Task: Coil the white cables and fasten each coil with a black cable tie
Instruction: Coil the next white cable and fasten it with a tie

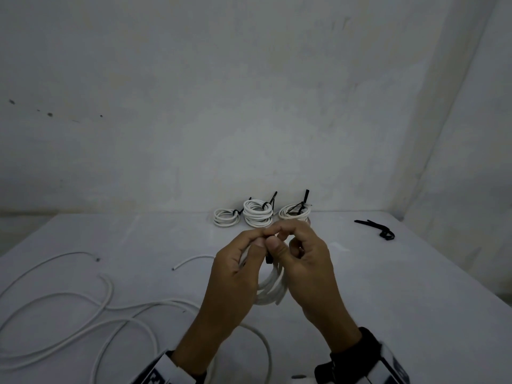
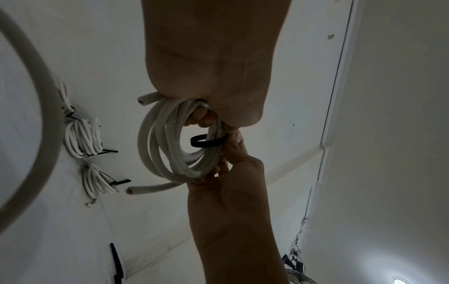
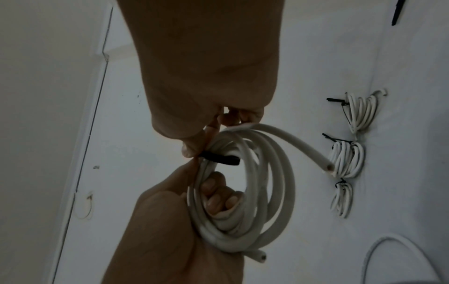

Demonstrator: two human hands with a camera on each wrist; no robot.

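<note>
Plain grey-white wall behind, and a flat white bench (image 1: 360, 286) in front of it, pretty dim lighting overall. At the back edge sit three finished white cable coils (image 1: 256, 213), each already cinched with a black tie, its tail sticking up. Off to the right there's a little pile of spare black cable ties (image 1: 381, 230), and on the left a mess of loose white cable (image 1: 69, 306) that's not coiled yet. So this is coil number four, in the fastening step. The left hand (image 1: 235, 268) has its fingers curled through the small round coil of white cable (image 2: 167, 146), gripping the bundle above the bench, both cut ends poking out. The right hand (image 1: 302, 261) is pinching the black flat plastic cable tie (image 2: 209, 141) with thumb and fingertips right where the strands bunch up, and the tie looks half wrapped around them. I can't tell whether the tail is through the head yet, the fingers cover that bit. Next move, I'd guess: feed the tail into the head and pull it snug while the left hand keeps the loops from springing apart.
</note>
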